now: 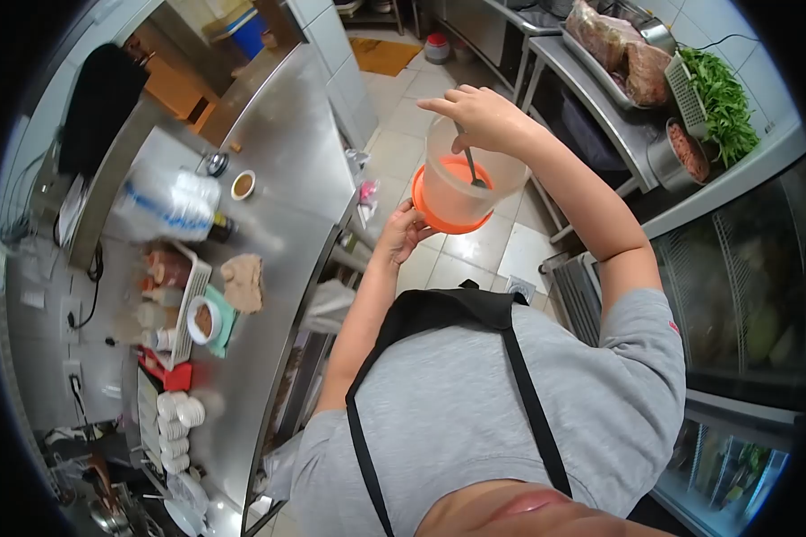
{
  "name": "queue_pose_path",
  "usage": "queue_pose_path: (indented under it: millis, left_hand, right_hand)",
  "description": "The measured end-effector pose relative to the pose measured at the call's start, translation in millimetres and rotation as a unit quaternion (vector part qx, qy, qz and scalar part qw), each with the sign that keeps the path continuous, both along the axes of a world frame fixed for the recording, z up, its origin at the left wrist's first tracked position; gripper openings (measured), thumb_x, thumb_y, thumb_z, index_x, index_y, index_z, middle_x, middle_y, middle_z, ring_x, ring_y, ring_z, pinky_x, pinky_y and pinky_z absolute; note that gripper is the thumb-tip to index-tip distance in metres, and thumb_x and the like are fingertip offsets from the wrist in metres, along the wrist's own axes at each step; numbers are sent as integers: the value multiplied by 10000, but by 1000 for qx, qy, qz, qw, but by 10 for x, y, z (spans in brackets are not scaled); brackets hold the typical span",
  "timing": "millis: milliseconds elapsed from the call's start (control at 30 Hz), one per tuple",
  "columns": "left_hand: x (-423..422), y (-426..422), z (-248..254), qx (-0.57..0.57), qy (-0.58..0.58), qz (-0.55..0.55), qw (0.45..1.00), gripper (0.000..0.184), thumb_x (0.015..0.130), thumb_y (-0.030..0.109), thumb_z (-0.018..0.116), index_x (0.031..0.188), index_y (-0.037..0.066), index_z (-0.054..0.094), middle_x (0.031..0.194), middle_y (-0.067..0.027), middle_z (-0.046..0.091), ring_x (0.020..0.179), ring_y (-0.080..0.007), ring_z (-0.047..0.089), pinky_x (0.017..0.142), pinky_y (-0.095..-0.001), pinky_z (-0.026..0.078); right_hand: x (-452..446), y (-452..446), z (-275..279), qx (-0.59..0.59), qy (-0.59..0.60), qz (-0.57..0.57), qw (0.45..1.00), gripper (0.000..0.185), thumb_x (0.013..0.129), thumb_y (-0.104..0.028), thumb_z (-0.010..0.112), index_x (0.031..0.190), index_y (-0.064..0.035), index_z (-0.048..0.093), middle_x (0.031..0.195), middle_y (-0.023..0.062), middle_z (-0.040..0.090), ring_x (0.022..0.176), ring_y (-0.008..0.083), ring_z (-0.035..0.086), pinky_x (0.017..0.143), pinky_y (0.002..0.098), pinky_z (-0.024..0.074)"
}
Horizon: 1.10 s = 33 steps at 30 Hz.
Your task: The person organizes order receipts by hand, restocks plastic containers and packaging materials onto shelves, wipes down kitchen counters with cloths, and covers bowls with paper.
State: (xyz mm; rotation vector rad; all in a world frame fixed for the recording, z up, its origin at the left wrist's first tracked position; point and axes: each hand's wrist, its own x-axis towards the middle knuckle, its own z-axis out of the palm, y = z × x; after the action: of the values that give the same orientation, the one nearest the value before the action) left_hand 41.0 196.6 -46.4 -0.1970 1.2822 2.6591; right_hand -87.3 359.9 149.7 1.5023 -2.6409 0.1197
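Note:
A clear plastic tub (500, 174) with an orange ring or lid (445, 224) is held in front of my body, above the tiled floor. My left hand (407, 234) grips the orange part from the left and below. At the tub's upper side is my right hand (484, 116), bent over the rim with its index finger stretched out. A metal spoon (469, 161) hangs from my right hand into the tub, and its dark bowl end is near the orange part. Whatever the tub holds cannot be made out.
A steel counter (287, 134) on the left bears a sauce cup (243, 186), a white basket (195, 295), a bowl (203, 319) and stacked white dishes (174, 434). At the right stand meat (645, 73), greens (721, 98), a pot (678, 161) and a glass-door fridge (734, 286).

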Motion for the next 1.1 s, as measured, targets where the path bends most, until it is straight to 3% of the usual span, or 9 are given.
queue_pose_path:
  millis: [133,400,633,733,767,833,933,1033,1100]
  left_hand:
    - [-655,221,-56,8,-3,-40,999,429,782,93,538,1193,21,437,1083,-109,572,959,-220,601,853,-394,492]
    - [-1948,10,-239,27,-19,-50,998,441,791,129,537,1205,16,436,1102,-105,568,948,-201,596,863,-374,483]
    - [-3698,-708,-361,57,31,-32,997,419,800,134,560,1191,31,448,1090,-86,569,962,-187,589,875,-367,479]
    - [-4390,-938,-194,51,-2,8,999,389,802,147,586,1153,22,474,1089,-100,568,962,-195,587,872,-370,479]
    - [-4717,-1042,-88,47,-18,21,999,382,806,150,590,1146,17,479,1103,-111,560,968,-207,584,869,-374,480]
    - [-5279,-1291,-195,31,-26,8,999,373,813,151,586,1141,11,479,1101,-114,555,971,-221,578,867,-381,480]
    - [-6016,-1397,-198,21,-54,0,998,349,825,156,584,1120,-4,490,1071,-117,550,956,-238,569,860,-385,486]
    - [-6988,-1374,95,14,-30,13,999,327,832,160,586,1094,-18,505,1044,-116,551,956,-231,559,856,-383,492]
    - [-7738,-1310,258,8,23,14,1000,318,837,163,588,1084,-23,514,1045,-114,556,965,-211,557,843,-368,497]
  right_hand:
    - [-887,261,-75,7,-65,-6,998,323,657,-140,710,942,-38,598,851,122,610,811,275,606,679,368,474]
    - [-2259,231,-109,-10,-226,2,974,245,671,-187,718,847,-41,631,800,110,639,798,274,608,690,373,464]
    - [-3579,-384,-2,-71,-147,37,986,291,681,-75,676,912,7,519,857,120,584,808,317,575,694,387,452]
    - [-4150,-529,113,-107,-282,-68,951,365,653,-30,685,962,-8,491,791,125,567,717,253,581,600,365,455]
    - [-4546,-490,-124,-144,-233,-5,962,367,663,-37,689,973,-16,493,753,107,560,654,209,562,532,335,455]
    - [-4731,-526,81,-128,-336,-134,923,340,694,-46,680,976,-19,492,744,88,556,627,187,546,511,312,453]
    - [-5361,-444,-212,-255,-343,-162,889,300,733,-75,663,980,-31,499,748,72,546,648,147,538,533,276,445]
    - [-6084,-340,-471,-370,-180,-154,898,307,725,-89,663,980,-28,502,752,91,559,652,163,540,589,283,437]
    - [-6573,-291,-490,-456,-193,-213,842,305,725,-88,663,978,-26,505,747,81,550,668,162,539,623,279,439]
